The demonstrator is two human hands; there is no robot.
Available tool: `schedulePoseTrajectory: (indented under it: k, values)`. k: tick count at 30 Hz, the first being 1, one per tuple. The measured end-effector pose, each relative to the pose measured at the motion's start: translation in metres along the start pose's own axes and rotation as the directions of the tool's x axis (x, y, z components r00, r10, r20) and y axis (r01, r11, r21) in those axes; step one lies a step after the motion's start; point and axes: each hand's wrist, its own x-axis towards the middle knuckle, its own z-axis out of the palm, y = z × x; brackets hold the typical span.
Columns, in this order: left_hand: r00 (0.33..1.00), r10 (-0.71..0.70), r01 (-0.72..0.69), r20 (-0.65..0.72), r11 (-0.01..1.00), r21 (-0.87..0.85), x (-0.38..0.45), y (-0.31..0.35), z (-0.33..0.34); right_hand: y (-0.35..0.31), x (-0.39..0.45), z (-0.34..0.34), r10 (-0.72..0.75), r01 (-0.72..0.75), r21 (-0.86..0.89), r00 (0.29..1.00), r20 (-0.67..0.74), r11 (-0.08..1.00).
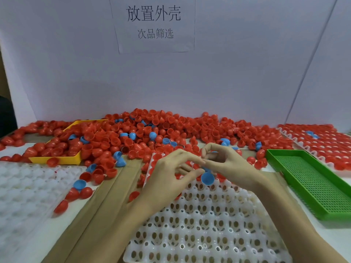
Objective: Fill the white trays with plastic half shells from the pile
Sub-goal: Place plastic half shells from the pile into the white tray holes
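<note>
A white tray (209, 224) with round pockets lies in front of me, and red half shells fill its far rows. My left hand (171, 175) and my right hand (228, 164) meet over the tray's far part, their fingertips touching. A blue half shell (207, 178) hangs just above the tray with its open side towards me. My left thumb tip presses on its rim. The underside of my right hand is right beside it, and its grip is hidden. The pile of red and blue half shells (152, 130) spreads along the back wall.
A second white tray (24, 186) lies at the left. A yellow tray (55, 159) is half buried in shells at the back left. A green perforated tray (307, 183) sits on the right, and behind it is a white tray filled with red shells (322, 141). Loose shells (79, 190) lie on the brown cardboard.
</note>
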Motion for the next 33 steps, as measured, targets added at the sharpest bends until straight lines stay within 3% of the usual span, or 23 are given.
schedulePoseTrajectory:
  k: [6,10,15,20,28,33]
  values:
    - [0.992,-0.122,0.119,-0.020,0.986,-0.117,0.000,-0.001,0.003,-0.003,0.000,0.006,-0.007,0.007,0.008,1.000,-0.018,1.000]
    - [0.996,-0.073,0.077,-0.058,0.993,0.084,0.000,-0.005,0.000,-0.003,-0.001,-0.002,0.011,-0.003,0.083,0.995,-0.098,0.997]
    - [0.986,-0.155,0.122,0.067,0.926,0.357,-0.001,-0.014,0.000,0.016,-0.006,-0.027,0.102,-0.033,0.208,0.938,-0.332,0.977]
    - [0.984,-0.119,0.054,0.132,0.908,0.415,-0.006,-0.019,0.011,0.028,-0.007,-0.036,0.129,0.004,0.315,0.908,-0.398,0.949]
    - [0.973,-0.017,-0.100,0.231,0.869,0.485,-0.003,-0.023,0.006,0.029,-0.005,-0.034,0.141,-0.014,0.297,0.901,-0.410,0.955]
    - [0.973,-0.030,-0.085,0.230,0.877,0.473,-0.003,-0.029,0.004,0.031,-0.006,-0.036,0.159,-0.022,0.306,0.889,-0.430,0.952]
